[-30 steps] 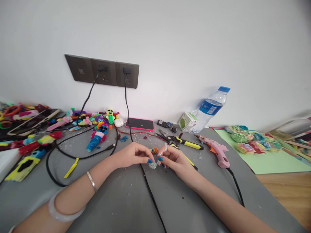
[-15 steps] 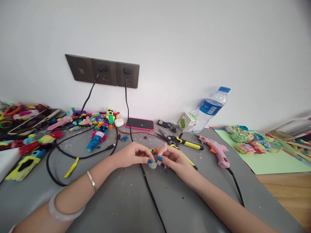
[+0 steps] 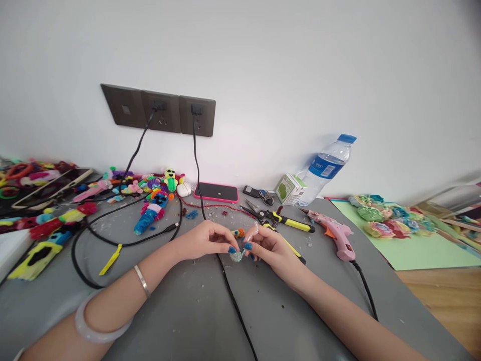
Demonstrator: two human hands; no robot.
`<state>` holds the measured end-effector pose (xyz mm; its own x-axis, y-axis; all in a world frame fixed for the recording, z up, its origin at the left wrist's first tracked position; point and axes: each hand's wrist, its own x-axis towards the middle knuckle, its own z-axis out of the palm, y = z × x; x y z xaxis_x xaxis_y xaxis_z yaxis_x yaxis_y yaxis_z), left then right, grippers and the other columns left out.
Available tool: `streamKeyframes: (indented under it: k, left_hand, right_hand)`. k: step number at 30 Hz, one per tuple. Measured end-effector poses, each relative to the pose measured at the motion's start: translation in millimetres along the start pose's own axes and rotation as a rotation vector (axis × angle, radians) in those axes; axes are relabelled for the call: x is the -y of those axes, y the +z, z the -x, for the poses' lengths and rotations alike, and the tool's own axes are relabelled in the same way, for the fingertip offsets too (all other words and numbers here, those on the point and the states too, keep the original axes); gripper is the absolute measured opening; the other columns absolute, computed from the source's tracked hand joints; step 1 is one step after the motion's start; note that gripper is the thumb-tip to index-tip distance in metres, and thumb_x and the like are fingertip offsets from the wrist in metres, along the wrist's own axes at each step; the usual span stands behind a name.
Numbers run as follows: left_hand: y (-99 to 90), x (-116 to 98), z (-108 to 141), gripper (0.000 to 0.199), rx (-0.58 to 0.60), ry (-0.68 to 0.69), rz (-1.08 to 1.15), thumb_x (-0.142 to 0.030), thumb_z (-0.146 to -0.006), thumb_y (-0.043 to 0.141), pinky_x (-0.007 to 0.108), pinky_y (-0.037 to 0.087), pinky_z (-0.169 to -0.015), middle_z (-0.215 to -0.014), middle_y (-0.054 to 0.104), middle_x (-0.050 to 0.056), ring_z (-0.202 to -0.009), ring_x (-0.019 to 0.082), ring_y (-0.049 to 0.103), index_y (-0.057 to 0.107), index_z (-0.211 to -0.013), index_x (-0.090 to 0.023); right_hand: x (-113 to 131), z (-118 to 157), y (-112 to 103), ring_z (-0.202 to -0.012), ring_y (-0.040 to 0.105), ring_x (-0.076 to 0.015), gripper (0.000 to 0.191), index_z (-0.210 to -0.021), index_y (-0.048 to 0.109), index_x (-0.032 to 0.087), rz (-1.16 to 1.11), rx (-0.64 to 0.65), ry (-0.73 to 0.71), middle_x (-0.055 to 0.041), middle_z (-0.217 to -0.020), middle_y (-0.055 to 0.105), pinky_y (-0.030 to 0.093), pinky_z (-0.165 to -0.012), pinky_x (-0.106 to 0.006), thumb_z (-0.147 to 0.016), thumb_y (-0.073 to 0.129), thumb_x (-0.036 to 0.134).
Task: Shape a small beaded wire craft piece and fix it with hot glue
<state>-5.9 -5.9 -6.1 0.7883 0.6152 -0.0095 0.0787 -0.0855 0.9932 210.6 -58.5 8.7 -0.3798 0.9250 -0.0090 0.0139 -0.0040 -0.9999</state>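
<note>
A small, pale green glittery piece (image 3: 236, 256) hangs between my hands above the grey table. My left hand (image 3: 206, 239) pinches its upper left edge between thumb and fingertips. On its right side, my right hand (image 3: 271, 246) is closed round the same piece, with a clear strand rising over the index finger. Right behind my fingers lie yellow-and-black pliers (image 3: 293, 223), and a small orange item (image 3: 238, 232) shows between the hands.
A pink glue gun (image 3: 338, 234) lies at the right, near a water bottle (image 3: 326, 168) and a small box (image 3: 290, 189). A phone (image 3: 216, 192) rests by the wall. Black cables (image 3: 235, 301) cross the table. Fuzzy colourful figures (image 3: 152, 213) are at the left.
</note>
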Motion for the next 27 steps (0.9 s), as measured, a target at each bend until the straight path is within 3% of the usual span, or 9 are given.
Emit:
streamKeyframes:
  k: [27]
  left_hand:
    - [0.0,-1.7,-0.1,0.026,0.009,-0.006,0.003,-0.038,-0.084,0.069,0.026,0.048,-0.076,-0.09,0.074,0.008,-0.081,0.017,0.064,0.075,-0.092,-0.014]
  right_hand:
    - [-0.3,0.0,0.2,-0.065,0.057,-0.0126,0.035,-0.082,0.058,0.019,0.01,-0.003,0.002,-0.0012,-0.073,0.06,0.043,-0.055,-0.023,-0.08,0.07,0.053]
